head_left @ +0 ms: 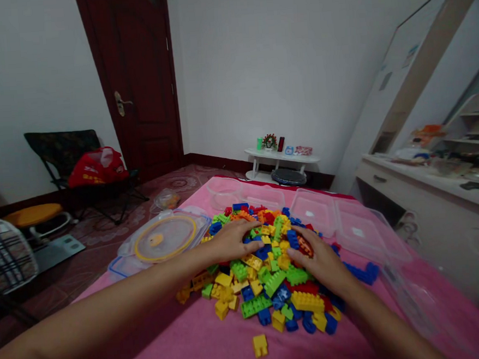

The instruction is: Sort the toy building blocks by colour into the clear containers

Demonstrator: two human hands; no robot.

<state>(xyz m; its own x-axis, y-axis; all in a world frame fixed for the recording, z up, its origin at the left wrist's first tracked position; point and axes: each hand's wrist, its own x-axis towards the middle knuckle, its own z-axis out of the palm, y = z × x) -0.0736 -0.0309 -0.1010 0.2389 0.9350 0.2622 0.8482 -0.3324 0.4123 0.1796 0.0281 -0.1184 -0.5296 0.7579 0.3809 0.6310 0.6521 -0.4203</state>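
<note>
A heap of plastic building bricks (271, 276) in red, yellow, green, blue and orange lies on a pink cloth (202, 346). My left hand (231, 240) rests palm down on the left top of the heap, fingers stretched over the bricks. On the right side of the heap lies my right hand (319, 258), fingers curled around a blue brick and an orange brick (305, 246). One yellow brick (260, 345) sits alone in front of the heap.
Clear plastic boxes (313, 210) stand behind and to the right of the heap; lids with a yellow ring (165, 238) lie at the left. A folding chair with a red bag (95, 167), a dark door (138, 82), a small white table (281, 157) and a white dresser (437, 198) surround the surface.
</note>
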